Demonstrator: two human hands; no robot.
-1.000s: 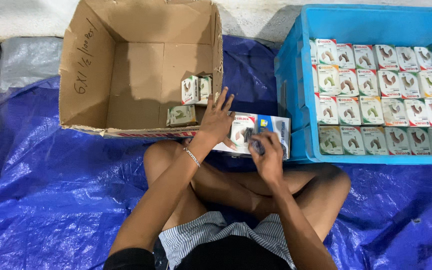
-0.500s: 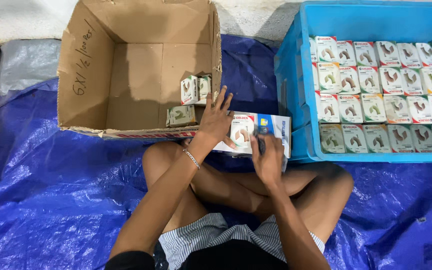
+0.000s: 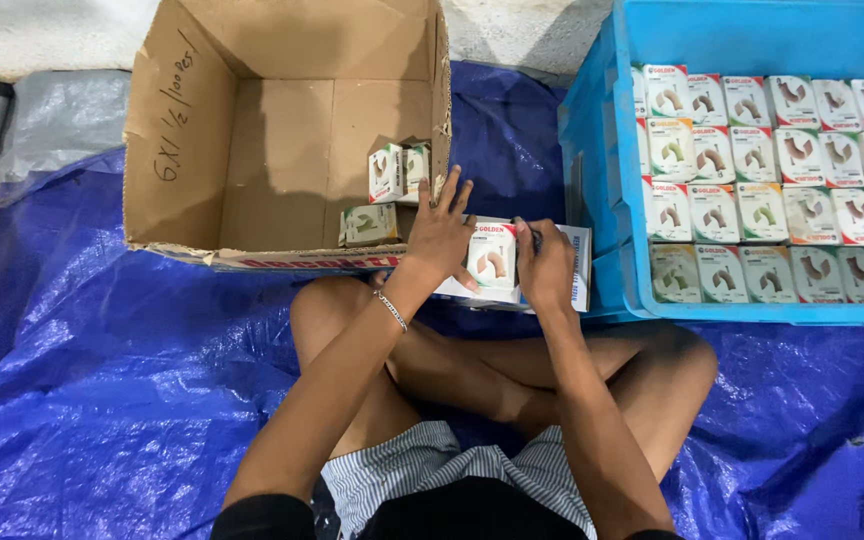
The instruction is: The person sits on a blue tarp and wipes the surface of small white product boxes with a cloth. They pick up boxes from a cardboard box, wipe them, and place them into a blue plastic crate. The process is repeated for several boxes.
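Three small white printed cartons [image 3: 384, 190] sit in one open brown cardboard box [image 3: 202, 150], just beyond the left hand [image 3: 442, 235]. To the right of the right hand [image 3: 544, 268], one blue plastic crate [image 3: 602, 150] shows about twenty-two similar cartons [image 3: 782, 180] in four rows.
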